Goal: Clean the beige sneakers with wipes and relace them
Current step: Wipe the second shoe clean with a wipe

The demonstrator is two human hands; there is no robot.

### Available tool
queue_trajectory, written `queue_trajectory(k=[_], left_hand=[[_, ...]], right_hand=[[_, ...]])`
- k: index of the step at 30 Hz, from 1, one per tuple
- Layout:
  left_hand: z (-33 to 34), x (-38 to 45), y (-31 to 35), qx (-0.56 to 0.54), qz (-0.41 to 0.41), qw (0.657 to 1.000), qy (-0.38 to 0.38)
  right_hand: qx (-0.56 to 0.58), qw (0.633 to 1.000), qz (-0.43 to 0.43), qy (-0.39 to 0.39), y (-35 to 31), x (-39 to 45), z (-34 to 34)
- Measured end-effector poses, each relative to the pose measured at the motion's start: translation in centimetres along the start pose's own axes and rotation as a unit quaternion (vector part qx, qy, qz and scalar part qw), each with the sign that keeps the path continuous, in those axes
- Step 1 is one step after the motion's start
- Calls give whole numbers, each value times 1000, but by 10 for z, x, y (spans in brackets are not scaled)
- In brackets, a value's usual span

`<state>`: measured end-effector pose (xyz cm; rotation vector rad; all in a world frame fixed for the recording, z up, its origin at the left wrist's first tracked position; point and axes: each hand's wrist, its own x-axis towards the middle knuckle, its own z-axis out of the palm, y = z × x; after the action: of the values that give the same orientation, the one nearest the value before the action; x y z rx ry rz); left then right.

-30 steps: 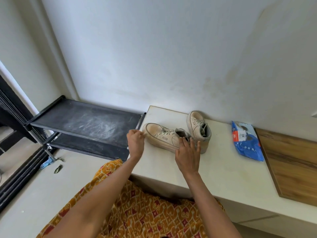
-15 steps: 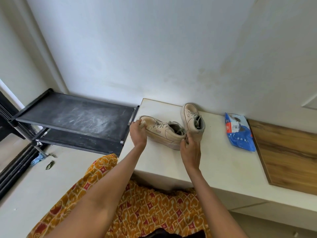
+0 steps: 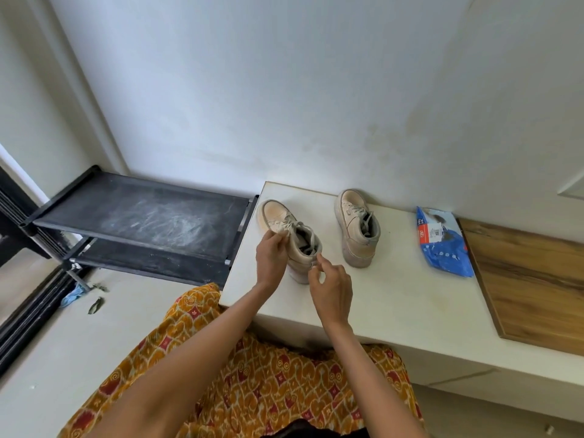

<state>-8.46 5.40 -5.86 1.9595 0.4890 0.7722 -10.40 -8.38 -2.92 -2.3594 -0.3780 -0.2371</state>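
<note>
Two beige sneakers stand on the white counter (image 3: 395, 298), heels toward me. The left sneaker (image 3: 284, 229) is near the counter's left edge, its laces loose. My left hand (image 3: 271, 257) pinches the lace near the sneaker's tongue. My right hand (image 3: 331, 287) sits at the heel, with thumb and forefinger pinching what looks like a lace end. The right sneaker (image 3: 358, 229) stands apart, close to the wall. A blue pack of wipes (image 3: 442, 245) lies to its right.
A wooden board (image 3: 531, 279) covers the counter's right end. A black shoe rack (image 3: 142, 219) with dusty shelves stands left of the counter. A leaf and a blue scrap (image 3: 71, 297) lie on the floor. My orange patterned clothing fills the foreground.
The left sneaker has been turned so its heel faces me and now stands apart from the right one. My left hand moved from its toe to the laces, my right to the heel.
</note>
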Motion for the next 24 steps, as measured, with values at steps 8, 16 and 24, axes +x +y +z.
queue_trajectory(k=[8, 16, 24], left_hand=[[-31, 47, -14, -3, -157, 982, 109], [-3, 28, 2, 62, -66, 994, -59], [-36, -10, -32, 42, 53, 995, -79]], right_hand=[[32, 999, 18, -35, 4, 16, 1], [32, 998, 47, -32, -8, 5, 15], [4, 999, 44, -30, -8, 5, 13]])
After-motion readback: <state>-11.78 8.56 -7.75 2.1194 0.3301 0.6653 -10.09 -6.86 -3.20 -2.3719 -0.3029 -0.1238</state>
